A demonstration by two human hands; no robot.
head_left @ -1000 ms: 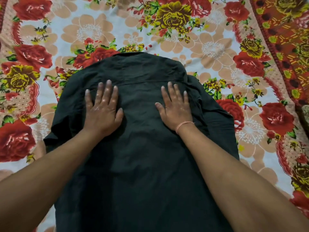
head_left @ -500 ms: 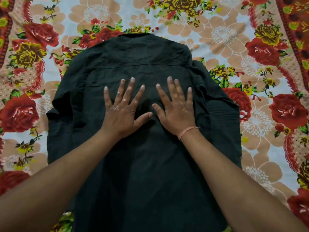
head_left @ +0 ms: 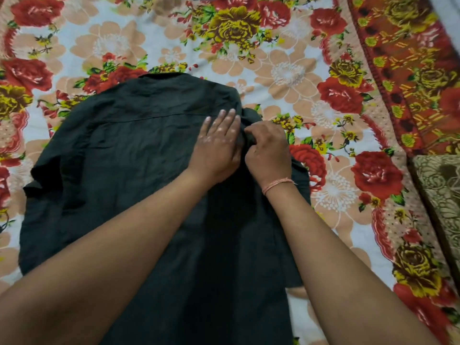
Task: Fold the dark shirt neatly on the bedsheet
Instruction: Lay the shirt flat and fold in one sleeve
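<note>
**Two hands on the dark shirt**

The right hand (head_left: 268, 150) has its fingers curled in – it pinches a bit of the dark shirt (head_left: 124, 158) near the shirt's right shoulder. A thin pink thread band (head_left: 277, 184) goes round that wrist. The left hand (head_left: 219, 145) is right beside it, almost touching. Its fingers are straight and close together, and it lies flat on the cloth.

Both arms reach out over the lower part of the shirt. The shirt lies spread out with its back side up and its collar at the far end. The sleeve on the left is bunched and wrinkled.

Under the shirt is the bedsheet (head_left: 286, 70) – white with big red, yellow and peach flowers. At the right edge sits a brown thing with a swirly pattern (head_left: 443, 190); I cannot tell what it is.
</note>
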